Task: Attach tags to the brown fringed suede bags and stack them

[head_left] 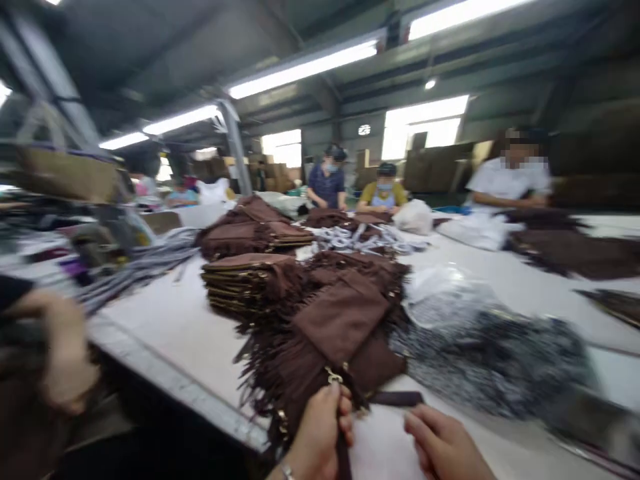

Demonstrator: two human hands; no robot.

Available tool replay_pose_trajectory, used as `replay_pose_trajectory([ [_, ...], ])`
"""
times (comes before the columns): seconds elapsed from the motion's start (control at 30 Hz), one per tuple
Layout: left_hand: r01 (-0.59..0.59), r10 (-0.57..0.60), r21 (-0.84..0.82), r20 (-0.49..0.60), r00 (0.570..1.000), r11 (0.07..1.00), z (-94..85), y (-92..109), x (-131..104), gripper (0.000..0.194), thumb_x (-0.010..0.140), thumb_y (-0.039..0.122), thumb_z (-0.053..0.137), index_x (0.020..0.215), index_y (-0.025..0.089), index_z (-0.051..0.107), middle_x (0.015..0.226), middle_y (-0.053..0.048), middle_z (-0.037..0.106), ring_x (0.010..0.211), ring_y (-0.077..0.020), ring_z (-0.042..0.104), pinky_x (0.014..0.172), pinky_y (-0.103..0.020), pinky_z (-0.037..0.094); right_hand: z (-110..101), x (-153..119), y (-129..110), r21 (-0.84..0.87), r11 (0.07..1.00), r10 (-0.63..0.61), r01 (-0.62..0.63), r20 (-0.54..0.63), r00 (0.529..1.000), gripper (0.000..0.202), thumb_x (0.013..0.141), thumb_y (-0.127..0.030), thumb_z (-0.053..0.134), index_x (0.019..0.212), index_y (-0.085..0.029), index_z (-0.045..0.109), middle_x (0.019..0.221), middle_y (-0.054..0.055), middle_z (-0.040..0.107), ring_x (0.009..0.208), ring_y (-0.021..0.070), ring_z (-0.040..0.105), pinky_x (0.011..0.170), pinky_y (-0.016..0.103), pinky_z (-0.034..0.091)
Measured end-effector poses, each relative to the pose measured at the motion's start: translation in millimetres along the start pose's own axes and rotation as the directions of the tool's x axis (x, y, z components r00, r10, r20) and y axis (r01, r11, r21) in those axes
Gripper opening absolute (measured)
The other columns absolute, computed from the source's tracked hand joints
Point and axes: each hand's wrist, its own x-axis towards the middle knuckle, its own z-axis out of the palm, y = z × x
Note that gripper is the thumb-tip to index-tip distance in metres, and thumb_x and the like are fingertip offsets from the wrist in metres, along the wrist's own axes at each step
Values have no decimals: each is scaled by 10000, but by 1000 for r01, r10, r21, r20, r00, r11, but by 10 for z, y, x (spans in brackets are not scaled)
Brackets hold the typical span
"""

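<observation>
My left hand (pixel 323 427) is closed, its thumb and fingers pinching a gold metal clasp (pixel 334 377) at the edge of a dark brown fringed bag. A dark strap (pixel 343 457) hangs below those fingers. My right hand (pixel 445 440) is curled, with its fingertips just below the end of another dark strap piece (pixel 397 399); what it grips, if anything, is hidden. The brown fringed bag (pixel 345 313) lies on top of others in front of my hands, its fringe spilling to the left.
On the white table (pixel 165 320) stand stacked brown pieces with zippers (pixel 245 283). Clear plastic bags with dark contents (pixel 495 360) lie to the right, pale straps (pixel 360 237) behind. A blurred co-worker's arm (pixel 65 347) is at left; several people work across the table.
</observation>
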Motion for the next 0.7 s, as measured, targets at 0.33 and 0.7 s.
replay_pose_trajectory([
  [0.33, -50, 49, 18, 69, 996, 999, 75, 2, 255, 259, 780, 325, 687, 920, 125, 598, 624, 44, 460, 467, -70, 418, 432, -203, 386, -749, -88, 57, 8, 997, -64, 71, -356, 932, 534, 885, -641, 341, 567, -218, 408, 378, -34, 476, 371, 112, 463, 425, 224, 335],
  [0.7, 46, -50, 36, 134, 990, 998, -5, 8, 240, 452, 607, 413, 826, 908, 133, 638, 617, 16, 546, 484, -100, 485, 465, -231, 427, -1491, 825, -38, -820, 549, -330, -161, -390, 859, 310, 852, -66, 410, 961, -122, 695, 1009, 165, 658, 928, 219, 618, 800, 313, 435],
])
